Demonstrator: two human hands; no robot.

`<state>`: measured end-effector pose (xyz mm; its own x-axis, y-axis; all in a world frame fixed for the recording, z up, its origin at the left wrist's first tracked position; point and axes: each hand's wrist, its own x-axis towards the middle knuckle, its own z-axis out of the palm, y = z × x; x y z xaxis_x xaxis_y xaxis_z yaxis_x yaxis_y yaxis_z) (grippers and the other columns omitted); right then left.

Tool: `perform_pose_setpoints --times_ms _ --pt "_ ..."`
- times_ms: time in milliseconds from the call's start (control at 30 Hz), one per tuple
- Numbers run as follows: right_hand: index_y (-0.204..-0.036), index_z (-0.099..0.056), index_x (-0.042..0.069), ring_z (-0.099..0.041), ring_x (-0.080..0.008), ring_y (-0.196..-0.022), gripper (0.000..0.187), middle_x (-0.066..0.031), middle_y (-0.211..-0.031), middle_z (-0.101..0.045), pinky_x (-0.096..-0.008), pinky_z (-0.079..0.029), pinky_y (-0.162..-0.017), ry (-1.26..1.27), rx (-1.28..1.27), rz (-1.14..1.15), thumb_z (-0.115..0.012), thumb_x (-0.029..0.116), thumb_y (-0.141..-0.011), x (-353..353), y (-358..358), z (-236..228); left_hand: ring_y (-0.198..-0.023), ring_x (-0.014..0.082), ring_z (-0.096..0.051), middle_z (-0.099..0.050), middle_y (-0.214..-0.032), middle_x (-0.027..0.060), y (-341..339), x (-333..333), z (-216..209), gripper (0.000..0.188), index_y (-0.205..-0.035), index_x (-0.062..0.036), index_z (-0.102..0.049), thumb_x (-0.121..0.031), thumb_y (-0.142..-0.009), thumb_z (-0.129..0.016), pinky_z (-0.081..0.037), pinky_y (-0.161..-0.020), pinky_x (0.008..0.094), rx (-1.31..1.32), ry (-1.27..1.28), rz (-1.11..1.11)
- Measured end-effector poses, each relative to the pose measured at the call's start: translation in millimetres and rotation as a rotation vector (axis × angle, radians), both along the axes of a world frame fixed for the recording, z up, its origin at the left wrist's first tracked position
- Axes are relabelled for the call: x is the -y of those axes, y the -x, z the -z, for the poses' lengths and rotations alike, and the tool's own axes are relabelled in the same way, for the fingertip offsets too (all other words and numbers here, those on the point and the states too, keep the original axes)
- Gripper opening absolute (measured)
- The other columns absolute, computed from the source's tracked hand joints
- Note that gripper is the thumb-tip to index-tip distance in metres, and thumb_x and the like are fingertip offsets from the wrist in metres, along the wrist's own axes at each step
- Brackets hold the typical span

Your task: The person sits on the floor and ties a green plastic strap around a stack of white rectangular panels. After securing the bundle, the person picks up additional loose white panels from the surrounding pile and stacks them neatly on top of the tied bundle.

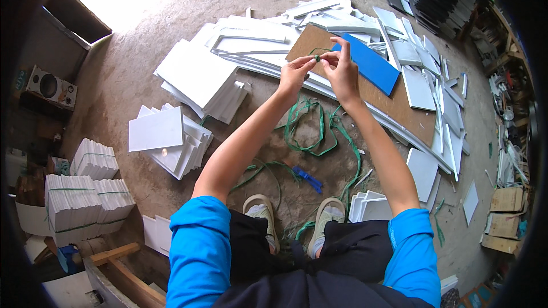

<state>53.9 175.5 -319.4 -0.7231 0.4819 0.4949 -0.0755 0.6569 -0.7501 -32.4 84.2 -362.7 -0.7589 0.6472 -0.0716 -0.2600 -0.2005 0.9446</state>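
My left hand (293, 75) and my right hand (343, 74) are raised in front of me, close together over the near edge of a brown board (412, 113). Both pinch a green plastic strap (317, 58), which looks bunched or knotted between the fingertips. The right index finger points up, away from the pinch. More green strapping (325, 149) lies in loose loops on the floor below my hands. Nearer my feet rests a small blue object (307, 179), whose kind I cannot make out. A blue panel (374, 69) lies on the board, just right of my right hand.
White sheets are stacked at left (197, 74), with a smaller pile (157, 130) nearer. Strapped white bundles (74, 205) stand at lower left by a wooden frame (117, 254). Loose white offcuts (419, 88) spread right. A speaker (51, 86) sits far left; cardboard boxes (505, 219) line the right.
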Motion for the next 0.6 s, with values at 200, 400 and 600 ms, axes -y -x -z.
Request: perform_pose_setpoints --times_ms 200,400,600 --pt "-0.114 -0.031 0.008 -0.061 -0.0268 -0.069 0.045 -0.0119 -0.075 -0.059 -0.0364 -0.049 -0.058 -0.043 0.027 0.058 -0.054 -0.001 -0.077 3 2 2 -0.073 0.0085 -0.057 -0.063 -0.084 0.0050 -10 -2 -10 0.021 -0.096 0.0000 -0.062 -0.011 -0.079 -0.062 -0.046 -0.065 0.0204 -0.060 0.020 -0.087" --pt "-0.107 -0.031 0.007 -0.060 -0.0287 -0.066 0.041 -0.0120 -0.071 -0.057 -0.0386 -0.048 -0.055 -0.136 0.073 0.152 -0.055 -0.001 -0.075 1 1 4 -0.070 0.0081 -0.058 -0.064 -0.081 0.0060 -14 -2 -17 0.018 -0.092 0.0001 -0.064 -0.010 -0.076 -0.064 -0.047 -0.062 0.0195 -0.235 0.120 -0.140" --pt "-0.102 -0.033 0.004 -0.057 -0.0290 -0.072 0.037 -0.0131 -0.075 -0.054 -0.0376 -0.047 -0.061 -0.293 0.019 0.170 -0.055 -0.002 -0.073 -21 2 10 -0.068 0.0079 -0.059 -0.065 -0.078 0.0058 -14 -2 -25 0.017 -0.089 -0.0007 -0.065 -0.010 -0.075 -0.065 -0.047 -0.062 0.0196 -0.417 0.186 -0.174"
